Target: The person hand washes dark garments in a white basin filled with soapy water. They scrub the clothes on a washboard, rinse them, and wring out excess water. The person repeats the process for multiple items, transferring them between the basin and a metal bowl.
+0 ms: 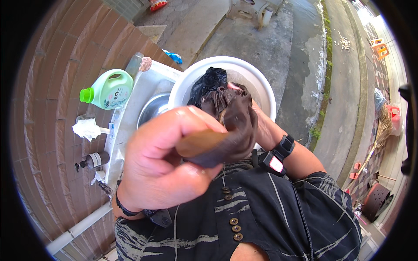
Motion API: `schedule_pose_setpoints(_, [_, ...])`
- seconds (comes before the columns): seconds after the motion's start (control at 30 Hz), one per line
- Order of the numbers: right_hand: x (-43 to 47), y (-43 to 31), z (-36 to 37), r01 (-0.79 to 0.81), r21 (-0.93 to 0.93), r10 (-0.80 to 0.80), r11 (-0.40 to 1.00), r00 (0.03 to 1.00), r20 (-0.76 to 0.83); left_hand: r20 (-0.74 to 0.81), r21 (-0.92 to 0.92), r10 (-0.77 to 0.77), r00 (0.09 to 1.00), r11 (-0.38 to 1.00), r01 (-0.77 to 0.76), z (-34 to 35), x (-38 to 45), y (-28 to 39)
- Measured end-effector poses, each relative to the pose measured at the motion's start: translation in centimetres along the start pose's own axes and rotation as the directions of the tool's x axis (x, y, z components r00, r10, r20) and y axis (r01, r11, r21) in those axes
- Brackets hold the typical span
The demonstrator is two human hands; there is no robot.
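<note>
Wet dark brown cloth (245,120) is bunched over a white plastic basin (268,84). My left hand (169,156), close to the camera, pinches a blurred edge of this cloth. A smooth amber-brown patch (200,143) shows between its fingers; whether that is soap or part of the cloth, I cannot tell. My right hand (260,120) grips the bunched cloth from the far right side, its fingers mostly hidden behind the folds. Black wet cloth (209,83) lies in the basin on the left, with cloudy water (240,78) beside it.
Left of the basin are a pale sink counter (156,76), a metal bowl (152,109), a green detergent jug (111,89), a brush (109,130) and a dark pump bottle (94,160) by a brown tiled wall (49,114). A straw broom (380,130) stands far right.
</note>
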State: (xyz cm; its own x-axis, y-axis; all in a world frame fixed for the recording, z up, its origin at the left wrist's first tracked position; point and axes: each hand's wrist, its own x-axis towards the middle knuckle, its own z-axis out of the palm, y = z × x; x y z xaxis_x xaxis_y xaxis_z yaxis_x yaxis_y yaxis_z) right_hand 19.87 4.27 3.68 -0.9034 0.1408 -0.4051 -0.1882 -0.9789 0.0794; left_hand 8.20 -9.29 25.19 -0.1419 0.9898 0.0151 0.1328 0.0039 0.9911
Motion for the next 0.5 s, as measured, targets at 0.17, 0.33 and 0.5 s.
schedule_pose_setpoints(0.17, [-2.2,0.0,0.5,-0.036,-0.152,0.023,0.988,0.996,-0.088,-0.321,-0.322,0.000,0.947,0.940,-0.109,-2.6,2.4,-3.0])
schedule_pose_setpoints(0.33, [-5.0,-0.8,3.1,-0.084,-0.229,0.081,0.970,0.996,-0.022,-0.412,-0.488,-0.278,0.868,0.872,0.048,-6.5,8.0,-12.0])
schedule_pose_setpoints(0.5, [-5.2,-0.6,6.4,-0.015,-0.199,0.042,0.980,0.991,0.130,0.101,-0.710,-0.384,0.918,0.618,0.337,-2.3,5.9,-19.7])
